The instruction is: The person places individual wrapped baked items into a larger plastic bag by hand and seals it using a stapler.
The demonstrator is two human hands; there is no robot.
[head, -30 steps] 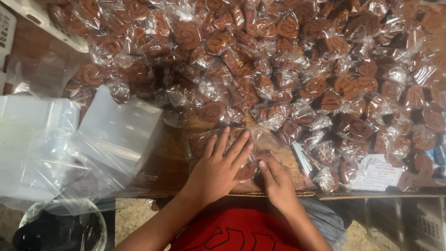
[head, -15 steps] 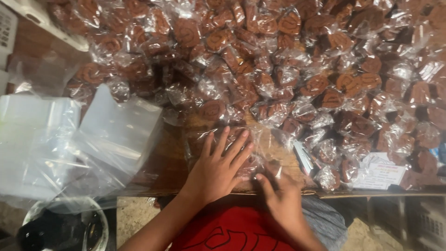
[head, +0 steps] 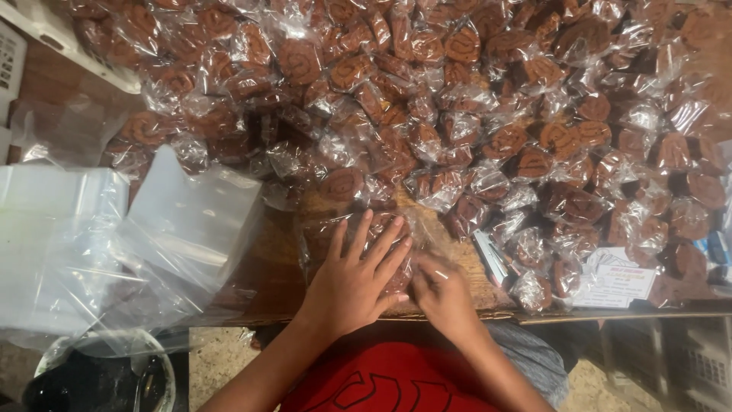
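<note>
My left hand [head: 357,276] lies flat, fingers spread, pressing down on a clear plastic bag of brown cookies [head: 328,229] at the near edge of the wooden table [head: 263,278]. My right hand [head: 442,294] is beside it, fingers curled and pinching the right end of the same bag. Behind both hands spreads a big heap of wrapped brown cookies [head: 457,99], each in clear plastic, covering most of the tabletop.
A stack of empty clear plastic bags [head: 114,244] lies at the left. A white basket [head: 15,46] sits at the far left. Printed paper labels [head: 621,282] rest at the right edge. A bag-lined bin [head: 99,378] stands on the floor, lower left.
My right hand has slid along the bag's right end toward the table edge and curled tighter. The left hand stays flat on the bag.
</note>
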